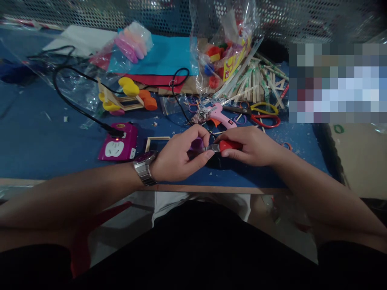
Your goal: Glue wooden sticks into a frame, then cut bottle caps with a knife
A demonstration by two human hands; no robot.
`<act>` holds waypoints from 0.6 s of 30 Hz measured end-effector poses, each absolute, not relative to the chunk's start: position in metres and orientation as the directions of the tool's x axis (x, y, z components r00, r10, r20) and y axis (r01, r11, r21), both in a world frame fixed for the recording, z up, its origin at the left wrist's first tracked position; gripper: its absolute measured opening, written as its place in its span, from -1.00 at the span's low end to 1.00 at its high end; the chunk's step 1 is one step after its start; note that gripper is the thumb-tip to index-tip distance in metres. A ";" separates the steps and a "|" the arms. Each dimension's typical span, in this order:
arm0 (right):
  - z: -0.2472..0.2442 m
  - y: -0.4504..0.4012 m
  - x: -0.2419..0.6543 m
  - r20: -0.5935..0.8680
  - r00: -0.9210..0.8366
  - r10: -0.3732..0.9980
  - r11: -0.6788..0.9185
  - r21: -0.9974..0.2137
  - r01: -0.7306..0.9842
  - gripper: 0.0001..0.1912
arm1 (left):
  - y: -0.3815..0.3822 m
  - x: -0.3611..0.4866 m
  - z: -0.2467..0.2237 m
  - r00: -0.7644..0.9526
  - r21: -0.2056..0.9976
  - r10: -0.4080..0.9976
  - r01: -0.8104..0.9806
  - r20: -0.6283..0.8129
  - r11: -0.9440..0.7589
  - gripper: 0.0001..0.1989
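Observation:
My left hand (178,155), with a metal watch on the wrist, is curled round a small purple piece (197,145). Its thumb and fingers close on the piece near the table's front edge. My right hand (250,147) grips a red-handled tool (228,146) whose metal end (214,148) points left and meets the purple piece between the hands. Fingers hide part of both things. Just behind the hands lies a pink glue gun (222,117). A small wooden frame (157,139) lies left of my left hand, partly covered by it.
A magenta power socket (119,143) with a black cable sits at left. Behind it stands a wooden model (130,98) with yellow and orange pieces. Scissors (266,114), wooden sticks (256,82), a plastic bag (223,44) and blue sheets (172,54) lie farther back. A cardboard box (359,157) is at right.

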State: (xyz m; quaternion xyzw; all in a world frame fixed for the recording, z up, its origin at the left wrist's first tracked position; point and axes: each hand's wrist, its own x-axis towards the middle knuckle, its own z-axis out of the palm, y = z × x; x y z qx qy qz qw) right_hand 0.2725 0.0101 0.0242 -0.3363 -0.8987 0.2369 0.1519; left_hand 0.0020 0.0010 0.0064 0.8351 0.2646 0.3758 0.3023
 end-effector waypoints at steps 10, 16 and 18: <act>0.023 0.010 0.273 0.113 -0.728 0.677 0.663 -0.523 0.536 -0.32 | 0.000 0.002 0.004 0.548 0.729 0.691 0.198 0.471 -0.655 -0.80; 0.026 0.010 0.275 0.131 -0.714 0.688 0.659 -0.525 0.539 -0.38 | 0.001 0.001 0.004 0.491 0.719 0.688 0.163 0.534 -0.675 -0.79; 0.027 0.011 0.276 0.132 -0.700 0.702 0.648 -0.526 0.550 -0.40 | 0.001 0.000 0.005 0.456 0.717 0.698 0.168 0.553 -0.677 -0.81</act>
